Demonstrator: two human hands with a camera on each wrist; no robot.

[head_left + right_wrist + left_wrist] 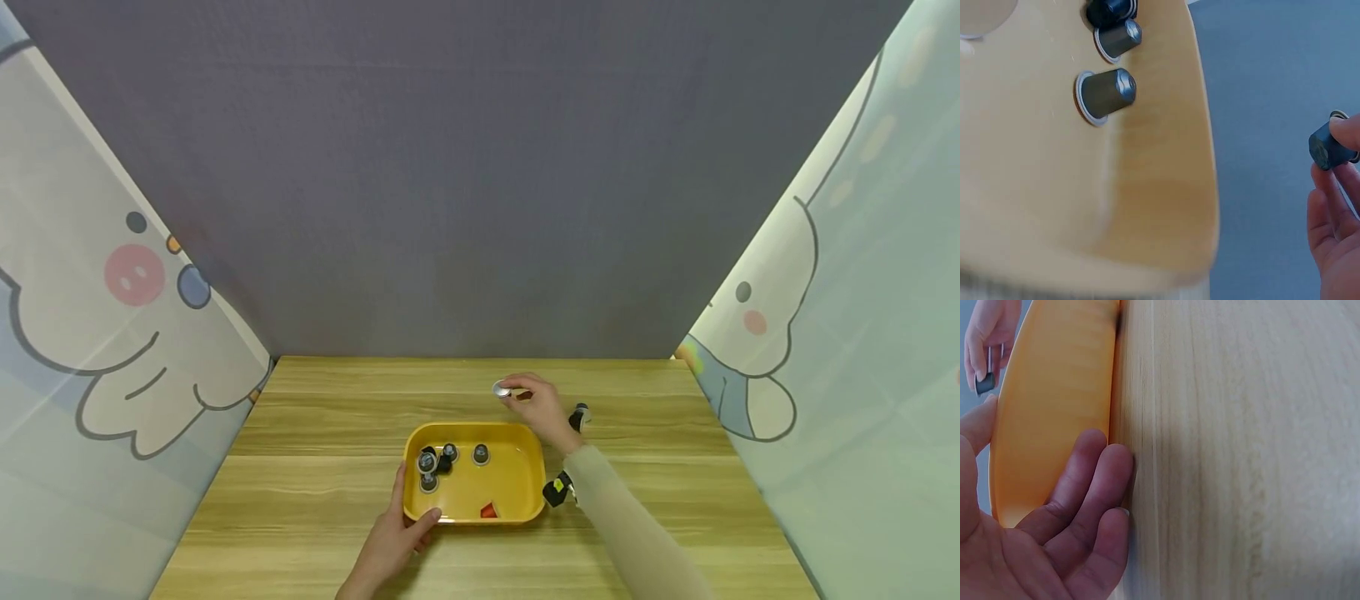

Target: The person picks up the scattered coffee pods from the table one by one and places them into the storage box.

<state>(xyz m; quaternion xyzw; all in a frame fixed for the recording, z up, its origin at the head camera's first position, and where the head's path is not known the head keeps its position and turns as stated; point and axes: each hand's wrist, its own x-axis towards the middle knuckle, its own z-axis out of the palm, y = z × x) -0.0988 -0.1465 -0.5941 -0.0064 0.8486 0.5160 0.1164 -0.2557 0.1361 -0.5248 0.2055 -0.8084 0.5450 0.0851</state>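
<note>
My left hand [390, 533] grips the front left corner of a yellow tray [517, 479]; in the left wrist view its fingers [1107, 478] lie against the outer wall and the thumb is at the rim. Beyond the tray's back edge, my right hand [542, 411] pinches a dark coffee capsule [1327, 149] between thumb and fingers. Its silver lid shows in the head view. Inside the tray stand several dark capsules, one grey-brown capsule [481, 454] apart from a cluster on the left. A red capsule [489, 510] lies on its side by the front wall.
The tray sits on a wood-grain table [322, 467]. A dark grey partition [472, 208] rises behind it, with cartoon-printed cloth [847, 375] at both sides. Beside the right forearm are a black item with a yellow patch [556, 492] and another dark item [577, 418], both unclear.
</note>
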